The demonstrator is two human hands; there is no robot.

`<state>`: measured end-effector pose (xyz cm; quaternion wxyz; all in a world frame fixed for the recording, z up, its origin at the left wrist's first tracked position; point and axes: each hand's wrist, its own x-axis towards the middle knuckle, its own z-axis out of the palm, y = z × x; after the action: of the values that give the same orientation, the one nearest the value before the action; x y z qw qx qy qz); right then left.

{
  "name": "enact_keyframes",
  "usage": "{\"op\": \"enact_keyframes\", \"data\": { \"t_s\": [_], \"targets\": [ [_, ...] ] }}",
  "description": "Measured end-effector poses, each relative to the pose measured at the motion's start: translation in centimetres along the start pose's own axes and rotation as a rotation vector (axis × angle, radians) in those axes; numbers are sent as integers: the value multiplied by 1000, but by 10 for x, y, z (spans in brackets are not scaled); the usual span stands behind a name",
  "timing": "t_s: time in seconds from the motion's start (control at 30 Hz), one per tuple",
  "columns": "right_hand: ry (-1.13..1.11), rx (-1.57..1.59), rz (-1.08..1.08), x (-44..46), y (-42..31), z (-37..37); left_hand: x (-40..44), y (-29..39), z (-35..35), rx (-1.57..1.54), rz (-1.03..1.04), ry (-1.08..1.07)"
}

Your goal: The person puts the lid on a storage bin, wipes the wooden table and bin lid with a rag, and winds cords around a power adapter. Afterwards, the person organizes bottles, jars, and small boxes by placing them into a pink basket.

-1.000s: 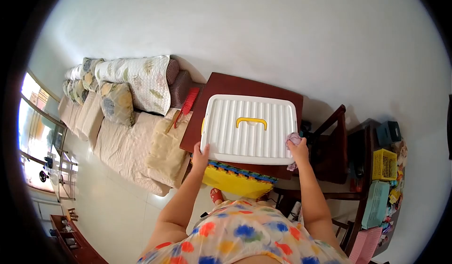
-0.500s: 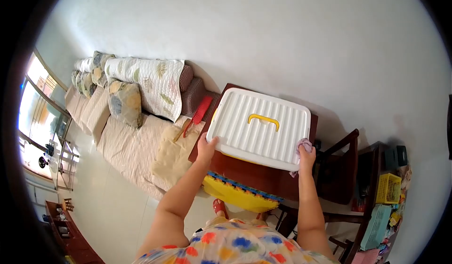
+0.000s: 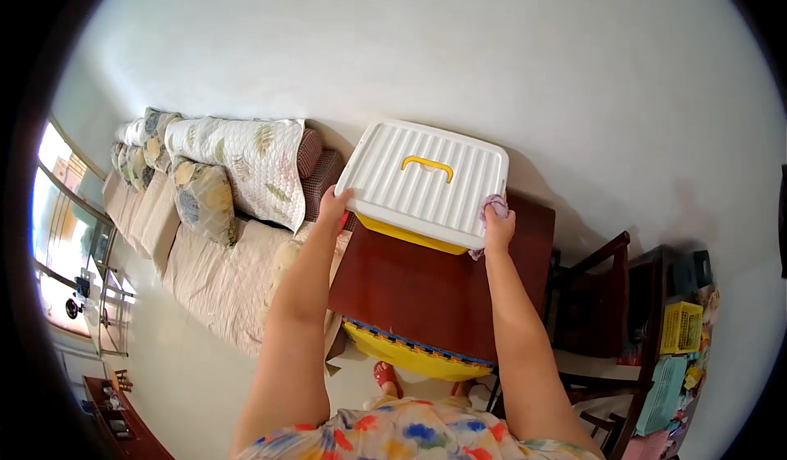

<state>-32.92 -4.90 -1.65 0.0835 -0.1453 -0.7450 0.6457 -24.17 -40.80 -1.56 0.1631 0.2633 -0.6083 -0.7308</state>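
A storage box has a white ribbed lid [image 3: 418, 202] with a yellow handle [image 3: 428, 166] in its middle and a yellow body [image 3: 410, 236] below. It is at the far end of the dark red wooden table [image 3: 410, 296], close to the wall; whether its base touches the tabletop I cannot tell. My left hand [image 3: 332, 208] is closed on the lid's near left corner, thumb on top. At the near right corner my right hand [image 3: 498, 229] grips the box, with a crumpled purple-white cloth [image 3: 495, 206] pinched between hand and lid.
On the left stands a sofa with a quilted cover [image 3: 246, 152] and a patterned cushion [image 3: 205, 202]. A wooden chair [image 3: 594, 304] is right of the table, beside a shelf with a yellow basket [image 3: 681, 327]. Yellow foam mats [image 3: 418, 357] stand at the table's near edge.
The box has moved away from me toward the wall and a little left, with both hands on it. More of the near tabletop and the yellow body now show.
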Motion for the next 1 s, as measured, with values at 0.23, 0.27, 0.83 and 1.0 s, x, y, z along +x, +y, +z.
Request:
{"op": "enact_keyframes", "data": {
  "t_s": [0.23,0.27,0.83,1.0],
  "targets": [
    [22,-136,-67,19,13,12,19,-16,-5,-73,-2,0],
    [5,-155,-67,20,15,10,19,-19,-5,-48,12,25],
    [26,-650,-289,-31,146,-207,-214,-204,145,1054,161,-104],
    [-279,-1130,-477,-52,190,-221,-217,-221,169,1422,339,-98]
  ]
}}
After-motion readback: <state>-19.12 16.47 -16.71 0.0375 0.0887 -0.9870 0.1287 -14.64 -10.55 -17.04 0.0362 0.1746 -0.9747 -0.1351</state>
